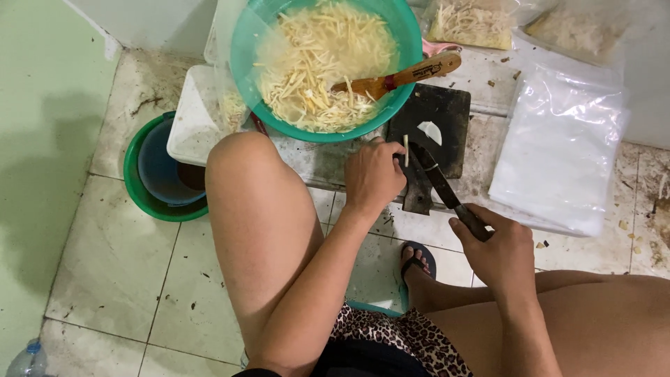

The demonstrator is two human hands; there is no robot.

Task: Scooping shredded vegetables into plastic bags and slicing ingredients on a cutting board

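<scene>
The left hand (373, 176) was closed around a pale, thin strip (405, 151), fingers curled and pinching it upright against the dark board (438, 119). The right hand (501, 253) was wrapped tight around the dark handle of a knife (438, 180), its long, dull blade angled up toward the strip and lying just beside it. The board was flat, black and worn, with a pale patch near its middle. Touching its far edge stood a green plastic bowl (246, 42), round and smooth, filled with pale yellow shreds in cloudy liquid. A brush (398, 75) with a wooden handle rested across the bowl's rim, its head among the shreds. To the right lay a stack of clear plastic bags (562, 143), glossy and crumpled. Two filled bags (471, 22) of shreds lay beyond. To the left, a green bucket (139, 192) held a blue tub. The floor tiles (115, 272) were pale, stained and littered with scraps.
</scene>
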